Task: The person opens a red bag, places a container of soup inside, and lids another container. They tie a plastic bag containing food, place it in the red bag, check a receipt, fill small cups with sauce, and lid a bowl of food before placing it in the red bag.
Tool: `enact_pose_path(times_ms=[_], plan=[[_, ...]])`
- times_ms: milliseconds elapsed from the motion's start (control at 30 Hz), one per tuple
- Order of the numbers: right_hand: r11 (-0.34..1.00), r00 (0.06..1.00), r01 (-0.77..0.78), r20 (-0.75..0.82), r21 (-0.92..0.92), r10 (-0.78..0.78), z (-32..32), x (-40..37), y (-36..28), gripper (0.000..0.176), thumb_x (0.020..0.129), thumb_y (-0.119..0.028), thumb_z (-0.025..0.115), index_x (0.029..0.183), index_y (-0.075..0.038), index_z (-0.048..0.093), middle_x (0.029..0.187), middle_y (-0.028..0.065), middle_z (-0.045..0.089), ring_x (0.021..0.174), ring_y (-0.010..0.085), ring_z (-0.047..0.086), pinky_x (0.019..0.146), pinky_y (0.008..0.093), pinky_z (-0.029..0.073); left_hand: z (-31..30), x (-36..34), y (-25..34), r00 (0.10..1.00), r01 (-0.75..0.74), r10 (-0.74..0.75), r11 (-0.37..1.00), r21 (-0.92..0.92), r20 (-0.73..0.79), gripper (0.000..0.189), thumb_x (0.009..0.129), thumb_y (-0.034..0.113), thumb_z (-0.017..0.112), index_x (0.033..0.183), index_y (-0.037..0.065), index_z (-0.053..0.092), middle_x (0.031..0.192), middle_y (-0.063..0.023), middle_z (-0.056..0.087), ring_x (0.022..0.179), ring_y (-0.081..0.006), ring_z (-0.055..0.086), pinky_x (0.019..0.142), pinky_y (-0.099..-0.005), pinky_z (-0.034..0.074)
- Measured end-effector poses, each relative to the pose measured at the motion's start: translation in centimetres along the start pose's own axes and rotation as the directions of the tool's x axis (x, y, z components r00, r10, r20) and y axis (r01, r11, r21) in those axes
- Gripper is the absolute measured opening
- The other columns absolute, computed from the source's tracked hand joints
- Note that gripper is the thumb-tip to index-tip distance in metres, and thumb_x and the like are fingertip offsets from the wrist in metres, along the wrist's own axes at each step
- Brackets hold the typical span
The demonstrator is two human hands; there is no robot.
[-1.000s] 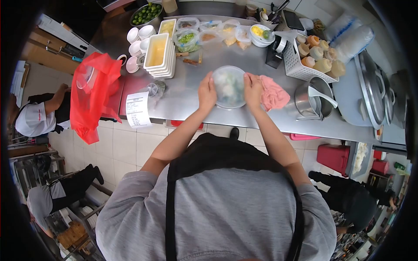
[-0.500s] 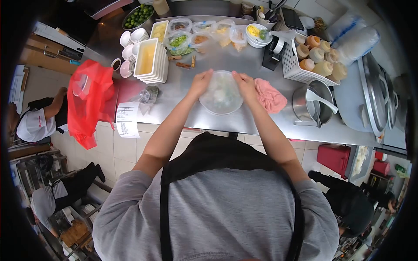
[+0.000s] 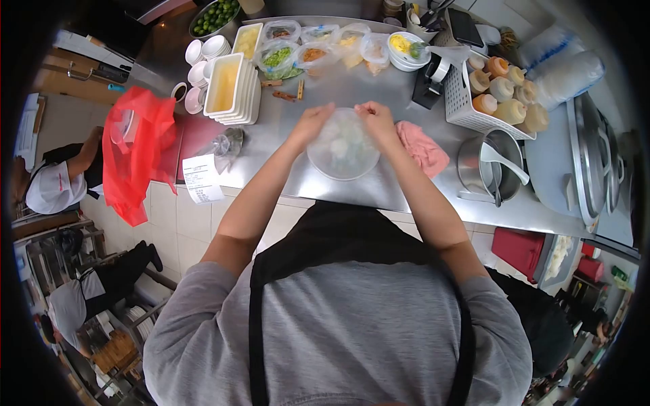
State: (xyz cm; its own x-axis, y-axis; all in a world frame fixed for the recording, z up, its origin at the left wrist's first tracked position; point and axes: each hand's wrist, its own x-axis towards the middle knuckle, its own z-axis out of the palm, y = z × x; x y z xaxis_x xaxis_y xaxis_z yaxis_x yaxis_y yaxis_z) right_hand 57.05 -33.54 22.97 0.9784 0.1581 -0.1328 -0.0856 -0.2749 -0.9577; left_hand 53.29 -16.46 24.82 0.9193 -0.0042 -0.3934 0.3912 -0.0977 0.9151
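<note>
A round plastic container [image 3: 342, 157] with a cloudy see-through lid sits on the steel counter in front of me. Pale and green contents show faintly through it. My left hand [image 3: 313, 126] has its fingers closed at the far left of the rim. At the far right of the rim, my right hand [image 3: 376, 123] is pinched with thumb and fingers together. A crumpled pink cloth [image 3: 422, 149] lies just right of my right hand.
Left are stacked white tubs [image 3: 225, 88], a printed receipt [image 3: 202, 180] and a red plastic bag [image 3: 137, 149]. Filled bags [image 3: 276, 59] and clothespins [image 3: 284, 96] lie behind. Right stand a tape dispenser [image 3: 429, 81], a bottle basket [image 3: 467, 111] and a steel pot [image 3: 474, 166]. Other people work behind.
My right hand has moved slightly inward along the rim, its fingers drawn closer together. My left hand has shifted a little up the rim. The container stays on the counter.
</note>
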Motion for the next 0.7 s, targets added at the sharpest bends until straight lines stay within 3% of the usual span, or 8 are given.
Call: enact_pose_path(times_ms=[133,233,300,333,433,500,600,700], plan=[[0.983,0.99,-0.141,0.029,0.116,0.138,0.0,0.0,-0.6,0.023,0.081,-0.022,0.059,0.077,0.001,0.06,0.062,-0.0018,0.052,0.056,0.0059,0.043,0.049,0.0226,0.035,0.0,-0.1,0.2,0.999,0.054,-0.054,0.998,0.016,0.0,0.045,0.087,0.042,0.046,0.097,0.001,0.061,0.091,-0.0067,0.061,0.081,-0.011,0.055,0.076,-0.024,0.042],[0.982,0.989,-0.146,0.039,0.121,0.142,0.0,0.0,-0.7,0.022,0.081,-0.021,0.06,0.077,0.001,0.06,0.061,-0.0006,0.052,0.056,0.0068,0.044,0.05,0.0237,0.036,-0.1,1.1,-1.6,0.989,-0.118,0.138,0.957,0.264,-0.059,0.045,0.087,0.042,0.045,0.094,0.001,0.062,0.093,-0.0098,0.062,0.081,-0.0147,0.056,0.078,-0.0262,0.042],[0.997,0.997,-0.071,0.006,-0.027,0.071,0.0,0.4,0.1,0.024,0.078,-0.023,0.06,0.079,0.001,0.061,0.066,0.0069,0.057,0.061,0.0148,0.052,0.055,0.0289,0.04,0.1,1.4,-2.3,0.864,-0.361,0.49,0.763,0.536,-0.116,0.045,0.086,0.043,0.045,0.084,0.001,0.063,0.087,-0.0108,0.062,0.079,-0.0184,0.055,0.077,-0.0302,0.041],[0.984,1.0,0.003,-0.018,-0.178,-0.006,-0.1,0.6,0.3,0.027,0.075,-0.025,0.061,0.081,0.001,0.062,0.071,0.0145,0.062,0.065,0.0227,0.059,0.061,0.0341,0.045,-0.1,1.6,-2.5,0.862,-0.363,0.494,0.762,0.537,-0.117,0.045,0.086,0.043,0.045,0.084,0.001,0.063,0.087,-0.0108,0.062,0.079,-0.0184,0.055,0.077,-0.0302,0.041],[0.964,0.995,0.056,-0.06,-0.26,-0.074,0.1,0.2,-0.8,0.03,0.074,-0.028,0.061,0.08,0.001,0.062,0.07,0.017,0.061,0.066,0.0263,0.06,0.063,0.0363,0.045,-0.4,0.7,-1.2,0.906,-0.307,0.415,0.78,0.546,-0.083,0.039,0.084,0.037,0.052,0.075,0.001,0.063,0.077,-0.0105,0.061,0.072,-0.02,0.053,0.071,-0.0322,0.041],[0.977,0.999,0.028,-0.011,-0.21,-0.031,0.1,0.8,-0.3,0.031,0.074,-0.029,0.061,0.08,0.001,0.062,0.07,0.0168,0.061,0.066,0.0256,0.06,0.062,0.036,0.045,-0.2,-1.3,-1.1,0.844,-0.32,0.436,0.876,0.36,-0.313,0.033,0.08,0.03,0.059,0.068,-0.001,0.061,0.069,-0.0096,0.059,0.066,-0.0206,0.051,0.063,-0.0321,0.039],[0.989,0.994,-0.033,0.097,-0.147,0.047,0.4,1.7,-0.5,0.031,0.074,-0.029,0.062,0.079,0.001,0.061,0.07,0.015,0.061,0.065,0.023,0.059,0.06,0.0346,0.045,0.6,-1.9,-1.9,0.723,-0.376,0.553,0.818,0.436,-0.415,0.029,0.077,0.026,0.064,0.066,0.0,0.06,0.064,-0.008,0.058,0.065,-0.0193,0.049,0.061,-0.0305,0.038],[0.992,0.98,-0.101,0.167,-0.07,0.112,0.5,1.9,-0.8,0.028,0.073,-0.027,0.065,0.076,0.0,0.062,0.069,0.0113,0.061,0.063,0.0188,0.057,0.058,0.0322,0.045,-0.1,-1.1,-2.6,0.846,-0.315,0.386,0.918,0.24,-0.367,0.029,0.077,0.027,0.063,0.066,0.0,0.06,0.065,-0.0071,0.058,0.07,-0.0189,0.048,0.069,-0.0308,0.037]])
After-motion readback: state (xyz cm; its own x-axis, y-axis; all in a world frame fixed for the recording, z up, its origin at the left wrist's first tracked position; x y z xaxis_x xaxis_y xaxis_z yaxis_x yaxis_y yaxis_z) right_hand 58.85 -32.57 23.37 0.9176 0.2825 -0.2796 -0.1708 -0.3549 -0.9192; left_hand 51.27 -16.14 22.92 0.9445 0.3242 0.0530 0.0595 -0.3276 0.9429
